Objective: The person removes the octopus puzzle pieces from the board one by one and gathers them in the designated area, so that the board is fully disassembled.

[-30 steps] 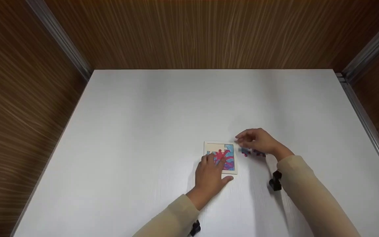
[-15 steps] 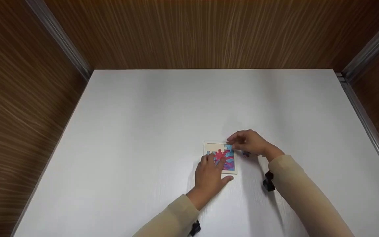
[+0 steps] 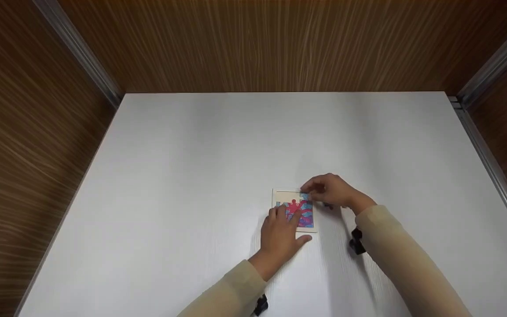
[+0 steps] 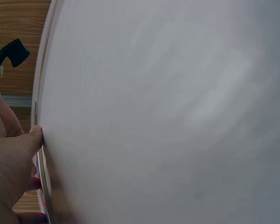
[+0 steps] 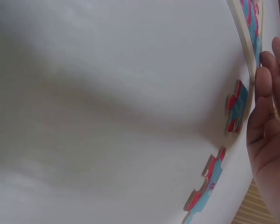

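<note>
A framed jigsaw puzzle with a pink creature on blue and purple lies on the white table. Bare pale backing shows along its upper left part. My left hand rests on the puzzle's lower left, fingers extended over it and thumb out below the frame. At the upper right corner, the fingertips of my right hand touch the blue corner of the picture. In the right wrist view, the right hand has its fingers at the frame's edge, with no loose piece showing between them.
Beside the frame, partly under the right hand, lie a red and blue puzzle piece and a longer piece or joined pieces. Wood-grain panels wall the table at the back and sides. Black camera mounts hang at both wrists.
My right hand has moved left from above the loose pieces to the puzzle's upper right corner. The left hand and the frame have stayed in place.
</note>
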Demonstrator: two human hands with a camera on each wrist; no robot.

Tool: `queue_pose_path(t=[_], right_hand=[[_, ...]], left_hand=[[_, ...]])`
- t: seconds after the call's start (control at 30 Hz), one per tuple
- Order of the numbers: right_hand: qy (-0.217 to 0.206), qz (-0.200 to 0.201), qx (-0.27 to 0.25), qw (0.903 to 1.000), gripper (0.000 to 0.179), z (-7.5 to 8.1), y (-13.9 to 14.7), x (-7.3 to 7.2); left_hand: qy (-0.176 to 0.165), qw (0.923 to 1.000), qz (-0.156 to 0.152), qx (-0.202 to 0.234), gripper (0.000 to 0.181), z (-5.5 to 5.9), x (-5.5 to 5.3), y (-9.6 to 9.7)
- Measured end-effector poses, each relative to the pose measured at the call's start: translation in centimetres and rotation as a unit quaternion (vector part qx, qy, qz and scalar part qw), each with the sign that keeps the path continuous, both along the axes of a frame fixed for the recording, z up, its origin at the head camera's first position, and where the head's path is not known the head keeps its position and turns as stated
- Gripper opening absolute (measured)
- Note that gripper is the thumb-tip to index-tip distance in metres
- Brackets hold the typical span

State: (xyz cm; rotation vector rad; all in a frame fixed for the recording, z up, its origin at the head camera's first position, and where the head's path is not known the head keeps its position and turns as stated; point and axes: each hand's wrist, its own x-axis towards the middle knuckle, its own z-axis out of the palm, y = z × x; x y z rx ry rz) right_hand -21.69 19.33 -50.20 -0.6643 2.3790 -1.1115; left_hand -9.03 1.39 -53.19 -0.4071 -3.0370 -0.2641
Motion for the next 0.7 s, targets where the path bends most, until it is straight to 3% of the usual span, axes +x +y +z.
queue_pose_path(t=[0.33, 0.7], right_hand=[[-0.010, 0.007, 0.007, 0.9999, 0.024, -0.03, -0.41, 0.00], [-0.013, 0.042, 0.025, 0.9987, 0.022, 0.40, -0.82, 0.03]], left_hand=[[0.012, 0.9999, 0.001, -0.011, 0.069, -0.03, 0.06, -0.03], [0.010, 0.9999, -0.003, -0.009, 0.069, 0.04, -0.01, -0.01]])
